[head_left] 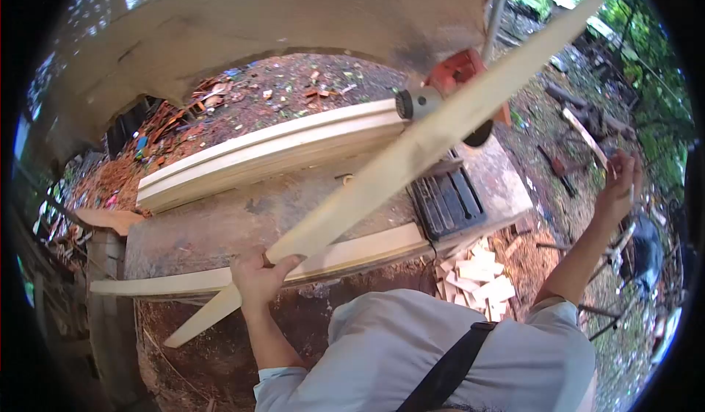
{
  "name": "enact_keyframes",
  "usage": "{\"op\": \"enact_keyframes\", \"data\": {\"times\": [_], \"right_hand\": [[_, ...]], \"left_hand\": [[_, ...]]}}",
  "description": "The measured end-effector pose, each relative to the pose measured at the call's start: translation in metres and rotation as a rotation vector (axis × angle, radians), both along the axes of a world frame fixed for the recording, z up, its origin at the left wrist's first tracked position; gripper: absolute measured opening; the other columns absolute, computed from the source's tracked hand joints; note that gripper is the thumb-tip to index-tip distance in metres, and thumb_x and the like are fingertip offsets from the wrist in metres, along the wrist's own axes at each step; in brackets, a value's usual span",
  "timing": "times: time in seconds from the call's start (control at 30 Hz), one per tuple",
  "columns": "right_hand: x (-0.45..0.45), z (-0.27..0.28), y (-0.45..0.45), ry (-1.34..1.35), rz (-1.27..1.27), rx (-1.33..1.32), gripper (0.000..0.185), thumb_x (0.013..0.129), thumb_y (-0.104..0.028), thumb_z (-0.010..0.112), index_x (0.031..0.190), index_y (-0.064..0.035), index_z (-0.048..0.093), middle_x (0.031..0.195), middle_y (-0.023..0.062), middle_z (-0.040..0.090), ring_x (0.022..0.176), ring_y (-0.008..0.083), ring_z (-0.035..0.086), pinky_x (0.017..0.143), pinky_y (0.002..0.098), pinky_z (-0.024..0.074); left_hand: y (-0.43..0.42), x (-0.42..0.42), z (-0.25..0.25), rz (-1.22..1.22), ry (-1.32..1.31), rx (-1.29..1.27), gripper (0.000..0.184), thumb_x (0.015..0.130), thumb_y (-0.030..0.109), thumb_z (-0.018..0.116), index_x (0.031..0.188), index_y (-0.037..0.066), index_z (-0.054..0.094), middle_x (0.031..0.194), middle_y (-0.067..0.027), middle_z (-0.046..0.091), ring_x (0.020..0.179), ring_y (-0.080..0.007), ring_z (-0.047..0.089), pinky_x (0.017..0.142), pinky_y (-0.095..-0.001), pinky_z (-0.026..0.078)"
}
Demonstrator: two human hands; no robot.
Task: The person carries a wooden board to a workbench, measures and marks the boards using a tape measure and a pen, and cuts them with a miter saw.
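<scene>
My left hand (258, 276) is closed around a long pale wooden plank (411, 147) near its lower end. The plank slants from the lower left up past the bench to the upper right. Out to the right, my right hand (620, 184) is raised, its fingers loosely bent and apart. Beside its fingertips shows a short wood strip (585, 139); whether they touch is unclear. Under the held plank, another pale board (367, 250) lies along the bench's near edge. A black slotted metal base plate (449, 203) sits at the bench's right part.
Stacked pale boards (272, 155) lie along the far side of the wooden bench (198, 243). Behind the plank is a red and grey power tool (454, 74), partly hidden. Wood offcuts (481, 276) are heaped at right. A tarp (242, 15) hangs beyond.
</scene>
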State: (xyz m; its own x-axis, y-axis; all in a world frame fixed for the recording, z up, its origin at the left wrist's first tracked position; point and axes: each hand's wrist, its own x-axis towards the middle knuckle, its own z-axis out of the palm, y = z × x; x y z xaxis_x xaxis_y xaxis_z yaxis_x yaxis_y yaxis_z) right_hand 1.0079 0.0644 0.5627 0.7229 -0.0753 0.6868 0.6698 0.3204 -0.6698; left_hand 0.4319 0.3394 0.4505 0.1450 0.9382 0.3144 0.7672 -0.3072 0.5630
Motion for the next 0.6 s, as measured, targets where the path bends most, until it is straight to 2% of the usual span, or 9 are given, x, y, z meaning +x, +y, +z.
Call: {"op": "enact_keyframes", "data": {"times": [0.1, 0.13, 0.2, 0.27, 0.33, 0.4, 0.43, 0.47, 0.6], "right_hand": [[0.066, -0.078, -0.050, 0.502, 0.381, 0.241, 0.061, 0.097, -0.038, 0.064, 0.140, 0.0002, 0.043, 0.125, 0.0172, 0.062, 0.110, 0.0217, 0.060, 0.095, 0.0378, 0.0499], [0.074, -0.107, -0.060, 0.526, 0.374, 0.225, 0.061, 0.097, -0.038, 0.064, 0.140, 0.0002, 0.043, 0.125, 0.0172, 0.062, 0.110, 0.0217, 0.060, 0.095, 0.0378, 0.0499], [0.063, -0.145, -0.062, 1.041, 0.330, 0.368, 0.065, 0.097, -0.039, 0.063, 0.143, 0.0000, 0.039, 0.138, 0.0207, 0.052, 0.126, 0.0286, 0.052, 0.106, 0.0456, 0.0446], [0.062, -0.197, -0.069, 1.265, 0.378, 0.442, 0.066, 0.098, -0.041, 0.060, 0.144, -0.0003, 0.036, 0.145, 0.0212, 0.044, 0.134, 0.0329, 0.043, 0.113, 0.0508, 0.0374], [0.075, -0.284, -0.096, 1.051, 0.580, 0.301, 0.053, 0.100, -0.037, 0.056, 0.140, -0.0043, 0.044, 0.140, 0.0178, 0.052, 0.128, 0.0285, 0.051, 0.110, 0.0510, 0.0391], [0.092, -0.364, -0.115, 1.315, 0.469, 0.246, 0.032, 0.100, -0.024, 0.056, 0.128, -0.0072, 0.055, 0.131, 0.0147, 0.058, 0.121, 0.0292, 0.055, 0.109, 0.0518, 0.0409], [0.100, -0.412, -0.123, 1.416, 0.246, 0.414, 0.032, 0.099, -0.020, 0.055, 0.127, -0.0073, 0.053, 0.128, 0.0130, 0.058, 0.119, 0.0298, 0.056, 0.106, 0.0516, 0.0439], [0.086, -0.438, -0.126, 1.437, 0.280, 0.339, 0.033, 0.098, -0.021, 0.056, 0.127, -0.0078, 0.052, 0.126, 0.0123, 0.058, 0.119, 0.0305, 0.055, 0.104, 0.0537, 0.0447], [0.033, -0.463, -0.117, 1.526, 0.256, 0.095, 0.037, 0.099, -0.025, 0.052, 0.129, -0.0022, 0.049, 0.124, 0.0138, 0.058, 0.114, 0.0348, 0.056, 0.096, 0.0560, 0.0477]], "left_hand": [[-0.009, 0.004, -0.016, -0.250, 0.118, 0.010, 0.048, 0.055, 0.035, 0.092, 0.063, -0.002, 0.062, 0.056, -0.0124, 0.055, 0.052, -0.0235, 0.055, 0.049, -0.0353, 0.043], [-0.016, 0.011, -0.015, -0.342, 0.103, -0.110, 0.050, 0.055, 0.039, 0.091, 0.061, -0.001, 0.062, 0.056, -0.0134, 0.056, 0.054, -0.0262, 0.057, 0.051, -0.0376, 0.044], [-0.027, 0.019, -0.024, -0.402, 0.092, -0.252, 0.053, 0.055, 0.043, 0.091, 0.060, 0.000, 0.062, 0.057, -0.0145, 0.056, 0.055, -0.0289, 0.059, 0.052, -0.0400, 0.045], [-0.025, 0.020, -0.049, -0.559, 0.441, -0.180, 0.056, 0.059, 0.052, 0.087, 0.063, 0.001, 0.065, 0.062, -0.0161, 0.062, 0.062, -0.0322, 0.064, 0.059, -0.0428, 0.049], [-0.020, 0.028, -0.058, -0.579, 0.536, -0.316, 0.062, 0.063, 0.060, 0.080, 0.068, 0.000, 0.068, 0.067, -0.0191, 0.064, 0.067, -0.0356, 0.065, 0.063, -0.0451, 0.050], [-0.003, 0.037, -0.075, -0.582, 0.592, -0.430, 0.069, 0.067, 0.068, 0.074, 0.074, -0.001, 0.072, 0.072, -0.0222, 0.067, 0.072, -0.0390, 0.067, 0.068, -0.0474, 0.052], [0.009, 0.038, -0.089, -0.548, 0.557, -0.565, 0.070, 0.071, 0.069, 0.070, 0.078, -0.001, 0.073, 0.078, -0.0237, 0.068, 0.077, -0.0397, 0.067, 0.071, -0.0474, 0.052], [0.020, 0.033, -0.101, -0.506, 0.514, -0.695, 0.072, 0.075, 0.070, 0.067, 0.081, -0.001, 0.074, 0.084, -0.0251, 0.069, 0.082, -0.0403, 0.068, 0.075, -0.0474, 0.053], [0.047, 0.013, -0.153, -0.427, 0.551, -0.645, 0.076, 0.082, 0.073, 0.056, 0.090, -0.001, 0.075, 0.099, -0.0277, 0.069, 0.095, -0.0415, 0.066, 0.085, -0.0480, 0.052]]}}
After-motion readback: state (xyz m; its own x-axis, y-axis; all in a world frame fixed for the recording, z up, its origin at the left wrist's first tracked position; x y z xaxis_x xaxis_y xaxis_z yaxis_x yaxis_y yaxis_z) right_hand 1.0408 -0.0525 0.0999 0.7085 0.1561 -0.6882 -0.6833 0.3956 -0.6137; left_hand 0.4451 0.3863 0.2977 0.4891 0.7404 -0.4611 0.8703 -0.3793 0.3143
